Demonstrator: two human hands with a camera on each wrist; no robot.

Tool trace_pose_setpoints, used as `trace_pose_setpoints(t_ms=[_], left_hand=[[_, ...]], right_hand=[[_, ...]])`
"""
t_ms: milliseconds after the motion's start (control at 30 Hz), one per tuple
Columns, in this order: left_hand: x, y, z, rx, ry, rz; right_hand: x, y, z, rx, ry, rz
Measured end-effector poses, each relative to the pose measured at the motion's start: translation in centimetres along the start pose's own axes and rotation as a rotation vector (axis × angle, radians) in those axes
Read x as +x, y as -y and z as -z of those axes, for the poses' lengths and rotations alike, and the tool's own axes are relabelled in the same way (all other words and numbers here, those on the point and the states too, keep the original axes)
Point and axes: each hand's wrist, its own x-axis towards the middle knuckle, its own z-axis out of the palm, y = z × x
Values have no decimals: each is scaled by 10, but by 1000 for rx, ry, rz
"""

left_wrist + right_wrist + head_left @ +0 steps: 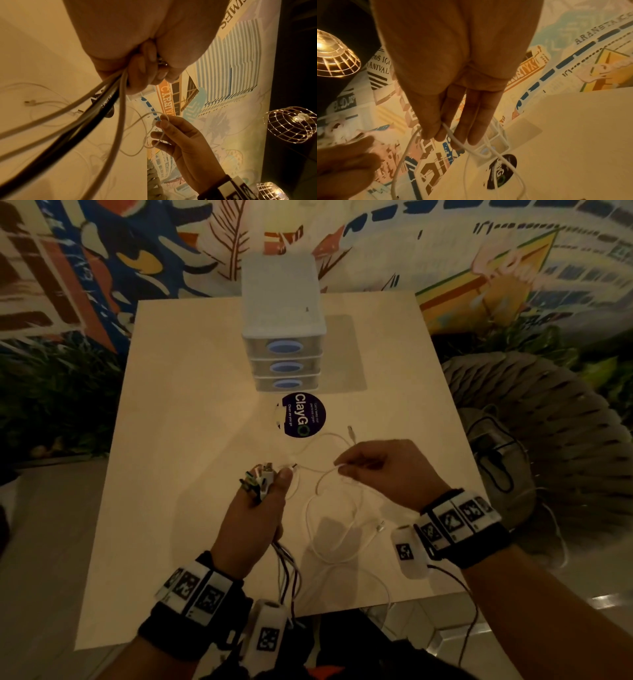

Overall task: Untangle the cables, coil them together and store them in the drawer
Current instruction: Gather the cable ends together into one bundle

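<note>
My left hand (255,508) grips a bundle of cables (260,479) with the plug ends sticking up past the fingers; the black and white cords (96,108) trail down from the fist toward me. My right hand (373,467) pinches a thin white cable (329,474) between thumb and forefinger (436,132) above the table. That white cable (457,142) loops loosely over the tabletop, with one free plug (351,432) near the round sticker and another plug (379,525) closer to me. A small white drawer unit (284,337) with three blue-handled drawers, all closed, stands at the table's far side.
The pale square table (171,440) carries a dark round sticker (303,415) in front of the drawers. A grey woven seat (548,440) with dark cords on it sits to the right. A painted mural wall (102,268) lies beyond the table. Wire cage lamps (291,124) hang overhead.
</note>
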Motion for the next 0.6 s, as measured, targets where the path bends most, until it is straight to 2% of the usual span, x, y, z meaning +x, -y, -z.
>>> trace_pose_setpoints(t_ms=[133,300,433,533,600], left_hand=[[0,2,-13,221,124,-102],[-2,9,-21,527,250,-51],[-7,5,-26,461,110,-63],[-10,1,-26,393,32,-101],[-11,-1,-25,377,-6,-112]], right_hand=[[-11,-2,-16,2,-4,11],[-10,-3,-9,10,-67,35],[-7,-15,3,-189,-36,11],[-2,-31,5,-348,78,-43],[3,-42,4,-368,132,-53]])
